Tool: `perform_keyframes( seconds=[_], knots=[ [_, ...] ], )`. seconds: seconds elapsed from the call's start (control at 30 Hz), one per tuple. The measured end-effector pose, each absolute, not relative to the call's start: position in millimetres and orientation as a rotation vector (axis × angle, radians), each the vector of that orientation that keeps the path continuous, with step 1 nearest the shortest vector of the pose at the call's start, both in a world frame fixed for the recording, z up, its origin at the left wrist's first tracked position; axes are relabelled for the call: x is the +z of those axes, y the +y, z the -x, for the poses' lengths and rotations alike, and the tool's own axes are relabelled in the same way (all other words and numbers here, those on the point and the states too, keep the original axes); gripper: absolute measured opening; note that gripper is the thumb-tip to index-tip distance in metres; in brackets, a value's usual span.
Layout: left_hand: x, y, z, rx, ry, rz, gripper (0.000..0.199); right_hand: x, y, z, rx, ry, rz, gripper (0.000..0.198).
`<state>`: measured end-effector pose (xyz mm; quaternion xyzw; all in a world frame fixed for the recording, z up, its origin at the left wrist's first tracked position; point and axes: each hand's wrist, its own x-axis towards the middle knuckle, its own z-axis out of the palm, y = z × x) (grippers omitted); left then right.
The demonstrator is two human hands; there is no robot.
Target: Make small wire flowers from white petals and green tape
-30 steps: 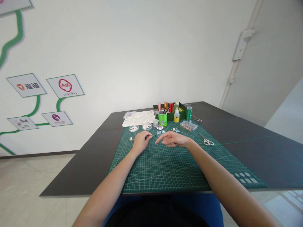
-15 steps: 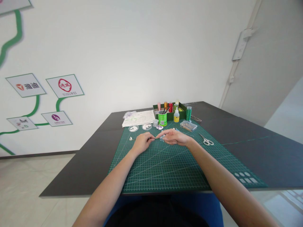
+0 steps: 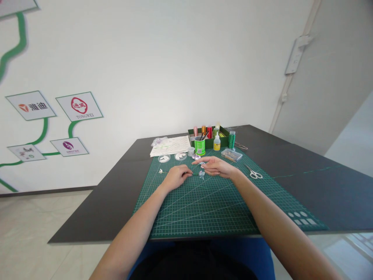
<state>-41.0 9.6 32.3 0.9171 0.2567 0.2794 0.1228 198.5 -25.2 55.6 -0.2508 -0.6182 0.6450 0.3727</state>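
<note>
My left hand (image 3: 177, 175) is closed, with thumb and fingertips pinching a thin green stem (image 3: 196, 174). At the right end of that stem sits a small pale-blue flower (image 3: 201, 175), low over the green cutting mat (image 3: 204, 210). My right hand (image 3: 217, 167) hovers just above and right of the flower, its index finger stretched out to the left and the others loosely bent. Nothing shows clearly in its fingers; a small pale piece (image 3: 201, 164) is seen by them. Left of my left hand lies a white bud (image 3: 161, 171) on a thin stem.
Behind my hands are shallow dishes of white pieces (image 3: 164, 158), a green can (image 3: 199, 146), a glue bottle (image 3: 217, 143) and a green box (image 3: 224, 134) of thread spools. To the right lie a clear case (image 3: 232, 155) and scissors (image 3: 255, 174).
My right hand has lifted slightly away from the stem, and its index finger has straightened. The pale-blue flower now shows more fully. My left hand stays almost where it was.
</note>
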Motion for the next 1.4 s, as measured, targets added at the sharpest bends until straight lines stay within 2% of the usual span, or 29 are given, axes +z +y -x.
perform_keyframes(
  seconds=[0.57,0.83,1.4],
  knots=[
    [35,7,39,0.759,0.676,-2.670,0.013,49,-19,-205,1.655,-1.490,0.671,0.051],
    [40,3,36,0.802,0.605,-2.583,0.013,49,-19,-202,1.610,-1.474,0.708,0.046],
    [37,0,32,0.957,0.628,-2.240,0.020,41,-12,-201,1.577,-1.476,0.808,0.051]
  ],
)
